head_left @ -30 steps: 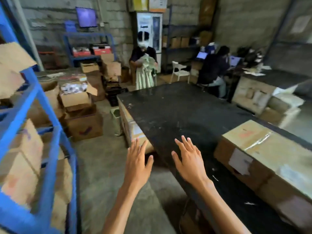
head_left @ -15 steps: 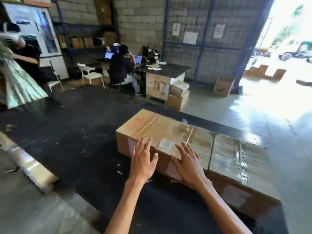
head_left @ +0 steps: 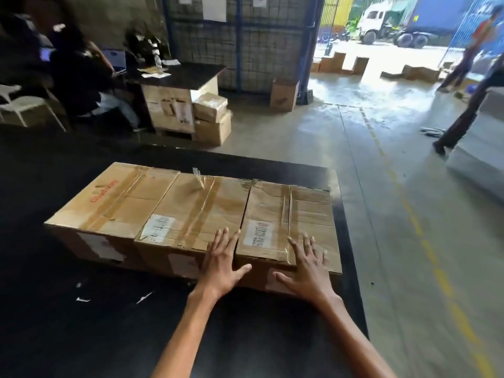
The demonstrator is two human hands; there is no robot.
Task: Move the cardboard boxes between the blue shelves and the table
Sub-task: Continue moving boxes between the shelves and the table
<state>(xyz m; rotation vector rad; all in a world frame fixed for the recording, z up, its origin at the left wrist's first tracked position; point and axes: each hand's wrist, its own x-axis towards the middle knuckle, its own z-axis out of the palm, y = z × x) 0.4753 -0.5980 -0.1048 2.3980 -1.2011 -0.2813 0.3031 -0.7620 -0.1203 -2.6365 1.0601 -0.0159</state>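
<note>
Three taped cardboard boxes lie side by side on the black table [head_left: 81, 336]: a left box [head_left: 114, 203] with red print, a middle box [head_left: 196, 211] and a right box [head_left: 291, 219]. My left hand [head_left: 222, 264] reaches with spread fingers over the near edge, at the seam between the middle and right boxes. My right hand [head_left: 308, 268], fingers also spread, is at the near right corner of the right box. Neither hand grips anything. The blue shelves are out of view.
A desk [head_left: 185, 75] with stacked boxes [head_left: 211, 118] beside it stands beyond the table, with a seated person [head_left: 81, 77] at it. Concrete floor with a yellow line runs on the right. Another person [head_left: 463, 110] walks at the far right. More boxes lie near the doorway [head_left: 283, 94].
My view has swung right, from the shelves and floor to the table's end. Both hands have moved onto the near edge of the boxes, now over the right box.
</note>
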